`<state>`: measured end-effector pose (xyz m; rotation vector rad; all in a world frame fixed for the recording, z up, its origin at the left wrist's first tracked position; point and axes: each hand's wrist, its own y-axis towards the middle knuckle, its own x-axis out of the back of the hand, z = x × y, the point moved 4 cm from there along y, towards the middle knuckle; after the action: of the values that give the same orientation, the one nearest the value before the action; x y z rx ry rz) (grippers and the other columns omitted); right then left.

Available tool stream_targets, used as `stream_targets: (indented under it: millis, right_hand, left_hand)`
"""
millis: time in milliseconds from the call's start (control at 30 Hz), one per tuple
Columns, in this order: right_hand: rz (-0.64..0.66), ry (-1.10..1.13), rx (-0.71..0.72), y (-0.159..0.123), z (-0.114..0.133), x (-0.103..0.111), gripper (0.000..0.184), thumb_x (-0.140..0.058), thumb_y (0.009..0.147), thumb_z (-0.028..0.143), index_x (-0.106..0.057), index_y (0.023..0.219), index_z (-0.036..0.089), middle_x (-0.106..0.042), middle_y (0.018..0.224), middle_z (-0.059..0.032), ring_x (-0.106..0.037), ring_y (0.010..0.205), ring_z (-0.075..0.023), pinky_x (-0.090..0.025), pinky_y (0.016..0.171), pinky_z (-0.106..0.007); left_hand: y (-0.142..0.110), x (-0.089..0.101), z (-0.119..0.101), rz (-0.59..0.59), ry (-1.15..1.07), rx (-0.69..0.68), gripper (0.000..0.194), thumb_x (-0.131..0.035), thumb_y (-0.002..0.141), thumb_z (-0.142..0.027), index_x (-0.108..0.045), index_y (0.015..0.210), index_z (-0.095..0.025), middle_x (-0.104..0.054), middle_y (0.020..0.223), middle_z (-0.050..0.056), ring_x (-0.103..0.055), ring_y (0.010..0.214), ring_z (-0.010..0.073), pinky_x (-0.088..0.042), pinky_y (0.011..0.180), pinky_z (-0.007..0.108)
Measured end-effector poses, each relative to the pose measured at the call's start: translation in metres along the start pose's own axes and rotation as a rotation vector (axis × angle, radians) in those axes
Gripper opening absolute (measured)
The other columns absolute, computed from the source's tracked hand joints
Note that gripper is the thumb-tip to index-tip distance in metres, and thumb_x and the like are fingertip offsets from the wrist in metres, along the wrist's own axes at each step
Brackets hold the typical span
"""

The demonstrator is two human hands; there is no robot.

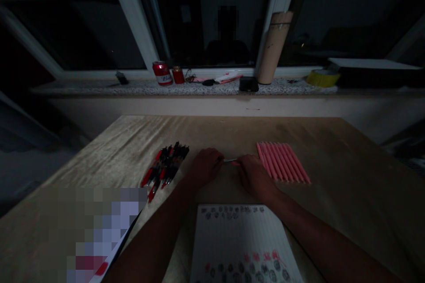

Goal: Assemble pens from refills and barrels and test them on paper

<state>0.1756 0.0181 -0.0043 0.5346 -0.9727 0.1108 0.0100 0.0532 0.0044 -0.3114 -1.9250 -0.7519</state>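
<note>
With the dial centred between our hands, the broad, pale brown worktop (229, 135) spreads around us in a dim room, its cloth-like surface creased towards ten. Dark windows (212, 17) in pale frames span ten to two, above a speckled sill (142, 88) at twelve. A sheet of lined paper (239, 239), marked with rows of dark and red characters, lies at six, below our hands. On the sill, a dark box (372, 74) with a pale top sits at two, and a cardboard tube (274, 48) stands at one, leaning slightly. Back on the worktop, pink pencils (283, 162) lie side by side in a slanting row at three, near our right hand, while a looser heap of red and black pens (166, 168) lies at nine. Smaller still, a red can (162, 74) stands on the sill at eleven, and a yellow tape roll (322, 78) rests at two. Our left hand (207, 166) and right hand (255, 174) are slightly apart, fingers drawn in, pinching opposite ends of a slim silvery piece (229, 160) that bridges them at the dial's centre; its reddish part shows by our right fingertips.
</note>
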Motion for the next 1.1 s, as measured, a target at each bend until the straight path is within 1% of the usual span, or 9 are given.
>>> stream_targets:
  millis: [133,267,367,433,533,700,833,1000,1100]
  right_hand:
    - [0.006,0.012,-0.010,0.0010,0.0037,0.0017,0.019,-0.037,0.090,0.019,-0.054,0.099,0.016,-0.058,0.091,-0.0098,-0.052,0.086,-0.0226,-0.041,0.076,-0.035]
    - [0.045,0.005,-0.062,0.0009,0.0072,0.0043,0.022,-0.034,0.092,0.022,-0.053,0.099,0.016,-0.059,0.092,-0.0098,-0.054,0.084,-0.0210,-0.041,0.075,-0.033]
    - [0.081,0.001,-0.090,-0.0009,0.0068,0.0048,0.020,-0.038,0.090,0.021,-0.053,0.102,0.016,-0.060,0.094,-0.0087,-0.056,0.085,-0.0199,-0.041,0.073,-0.030]
    - [0.103,-0.002,-0.089,-0.0020,0.0054,0.0034,0.019,-0.043,0.087,0.022,-0.053,0.103,0.016,-0.061,0.096,-0.0080,-0.057,0.086,-0.0199,-0.041,0.072,-0.029]
    - [0.122,-0.006,-0.082,-0.0028,0.0029,0.0001,0.022,-0.046,0.087,0.025,-0.055,0.104,0.017,-0.062,0.098,-0.0073,-0.058,0.088,-0.0201,-0.042,0.075,-0.029]
    - [0.147,0.004,-0.009,-0.0025,0.0046,-0.0030,0.022,-0.045,0.088,0.025,-0.059,0.104,0.018,-0.064,0.099,-0.0066,-0.058,0.090,-0.0191,-0.042,0.078,-0.028]
    - [0.158,0.000,-0.006,-0.0021,0.0049,-0.0019,0.023,-0.044,0.087,0.022,-0.060,0.102,0.018,-0.064,0.098,-0.0070,-0.059,0.089,-0.0187,-0.042,0.077,-0.028]
    - [0.163,-0.046,-0.035,-0.0017,0.0034,-0.0010,0.023,-0.045,0.084,0.020,-0.061,0.100,0.018,-0.065,0.096,-0.0069,-0.060,0.086,-0.0195,-0.043,0.075,-0.029]
    - [0.157,-0.054,-0.051,-0.0016,0.0028,-0.0008,0.023,-0.045,0.084,0.020,-0.061,0.101,0.018,-0.065,0.098,-0.0068,-0.060,0.088,-0.0195,-0.043,0.076,-0.029]
  left_hand:
    - [-0.0008,-0.0023,0.0007,0.021,0.009,0.002,0.015,-0.053,0.084,-0.026,-0.061,0.094,-0.019,-0.063,0.091,0.006,-0.056,0.087,0.0207,-0.041,0.082,0.035]
    - [-0.0010,-0.0026,-0.0007,0.020,-0.001,-0.006,0.017,-0.051,0.084,-0.025,-0.061,0.096,-0.018,-0.064,0.094,0.006,-0.056,0.088,0.0203,-0.041,0.082,0.034]
    - [-0.0015,-0.0024,-0.0002,0.021,0.009,0.006,0.018,-0.052,0.081,-0.021,-0.062,0.096,-0.018,-0.065,0.093,0.006,-0.056,0.087,0.0196,-0.041,0.082,0.034]
    - [-0.0019,-0.0030,-0.0005,0.036,0.021,0.000,0.018,-0.054,0.079,-0.021,-0.062,0.095,-0.019,-0.066,0.091,0.005,-0.057,0.085,0.0194,-0.040,0.082,0.034]
    - [-0.0025,-0.0045,-0.0025,0.069,0.024,-0.028,0.014,-0.054,0.080,-0.024,-0.063,0.091,-0.020,-0.066,0.093,0.004,-0.057,0.084,0.0190,-0.039,0.082,0.034]
    - [-0.0035,-0.0061,-0.0063,0.068,-0.016,-0.042,0.014,-0.053,0.084,-0.029,-0.064,0.088,-0.021,-0.066,0.100,0.003,-0.057,0.087,0.0181,-0.038,0.085,0.034]
    - [-0.0040,-0.0071,-0.0081,0.070,-0.043,-0.037,0.015,-0.053,0.084,-0.031,-0.064,0.089,-0.022,-0.066,0.101,0.003,-0.057,0.089,0.0180,-0.039,0.085,0.034]
    - [-0.0050,-0.0034,-0.0074,0.032,-0.047,-0.023,0.016,-0.057,0.079,-0.028,-0.062,0.092,-0.020,-0.065,0.099,0.004,-0.057,0.091,0.0190,-0.039,0.087,0.034]
    - [-0.0053,-0.0022,-0.0065,0.036,-0.046,-0.037,0.018,-0.059,0.075,-0.024,-0.060,0.093,-0.019,-0.065,0.097,0.004,-0.057,0.089,0.0187,-0.040,0.086,0.034]
